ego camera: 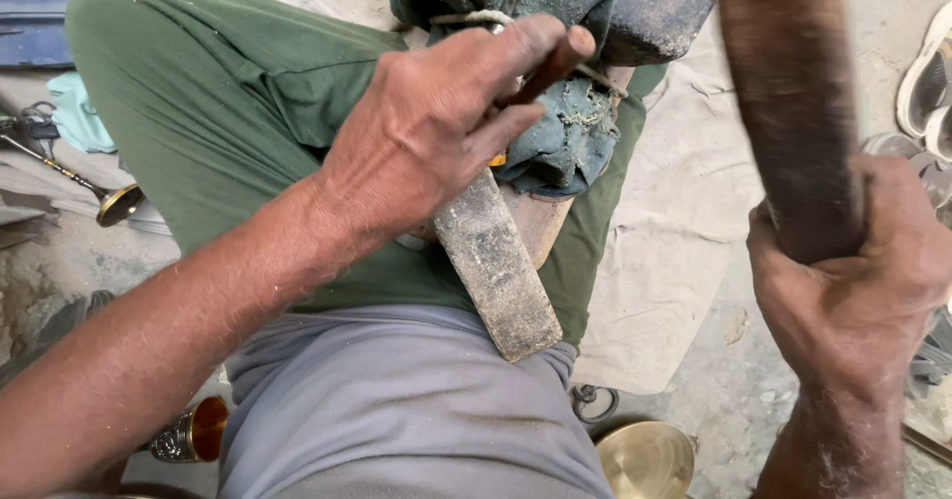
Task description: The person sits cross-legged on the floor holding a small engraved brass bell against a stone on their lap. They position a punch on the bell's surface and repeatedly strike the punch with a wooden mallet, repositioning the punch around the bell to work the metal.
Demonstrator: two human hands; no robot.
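My left hand [436,127] pinches a thin reddish-brown tool handle [551,67] between thumb and fingers, its tip hidden in a dirty blue-green cloth bundle [565,132]. The bundle rests on a worn wooden block [496,266] lying across my lap over green trousers [218,92]. My right hand [853,271] grips a thick dark wooden club [788,92], raised upright and blurred at the right. A dark stone-like block [654,8] sits behind the bundle.
A brass bowl [645,459] lies at the bottom, a small brass cup [193,430] at the lower left, a long brass-headed piece [114,201] at the left. Beige cloth [674,251] covers the dusty ground. Sandals [927,77] sit at the right edge.
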